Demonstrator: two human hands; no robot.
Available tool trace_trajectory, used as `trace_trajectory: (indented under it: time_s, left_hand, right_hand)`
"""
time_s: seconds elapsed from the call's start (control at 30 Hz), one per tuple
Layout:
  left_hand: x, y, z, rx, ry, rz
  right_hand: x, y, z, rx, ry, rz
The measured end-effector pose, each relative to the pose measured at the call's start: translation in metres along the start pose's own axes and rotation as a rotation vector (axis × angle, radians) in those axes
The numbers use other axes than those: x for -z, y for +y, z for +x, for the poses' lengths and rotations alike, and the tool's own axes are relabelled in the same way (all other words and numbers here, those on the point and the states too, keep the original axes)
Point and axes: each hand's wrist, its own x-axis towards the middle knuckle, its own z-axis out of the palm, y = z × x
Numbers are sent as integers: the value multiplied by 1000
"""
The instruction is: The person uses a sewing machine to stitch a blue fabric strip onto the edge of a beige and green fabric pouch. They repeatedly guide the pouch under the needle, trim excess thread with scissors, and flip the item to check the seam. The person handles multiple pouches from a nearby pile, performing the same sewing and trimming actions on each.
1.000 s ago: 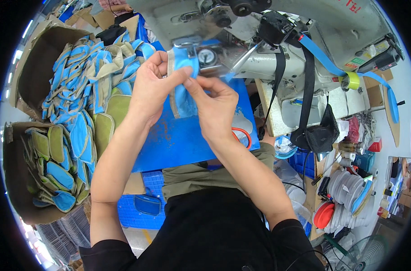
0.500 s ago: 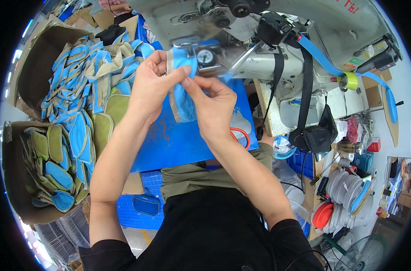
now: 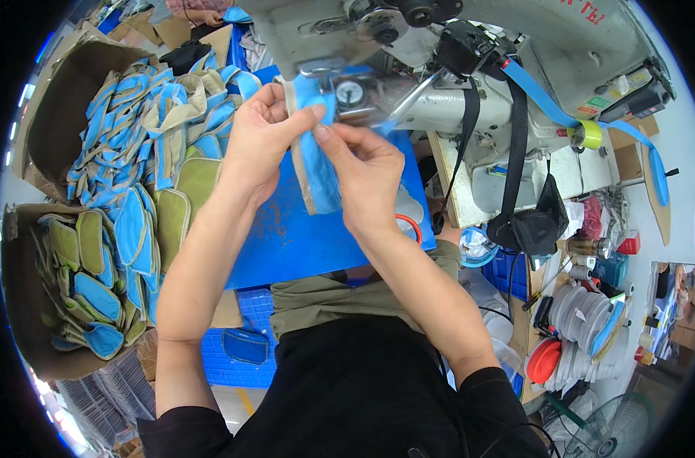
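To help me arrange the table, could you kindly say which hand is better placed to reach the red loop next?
Likely the right hand: it is nearer the red loop than the left hand is, though both hold the blue strip.

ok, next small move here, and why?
Perhaps square up the beige-edged blue strip: its upper end sits at the sewing machine, the left grip and right grip hold it close by, and its lower end, held by neither, slants over the blue table.
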Motion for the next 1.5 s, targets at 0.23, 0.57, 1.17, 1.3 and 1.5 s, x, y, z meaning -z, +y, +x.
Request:
trace_trajectory:
  time_s: [0.23,0.57,1.17,1.3,1.5]
  left_hand:
    - [9,-2,0,59,-6,-22]
    - [35,-21,9,-507,164,355]
    - [147,-75,-70,-718,314,946]
    - [135,-72,-98,-826,363,976]
    - [133,-90,-116,-867,259,972]
  right_hand:
    - [39,-38,-24,-153,-172,-206]
    - [184,-298,70,962,396,-629]
    - [169,28,-86,242,-532,-1493]
    - [170,25,-71,-245,-507,-1415]
    - [161,-1,-87,-447,-474,-776]
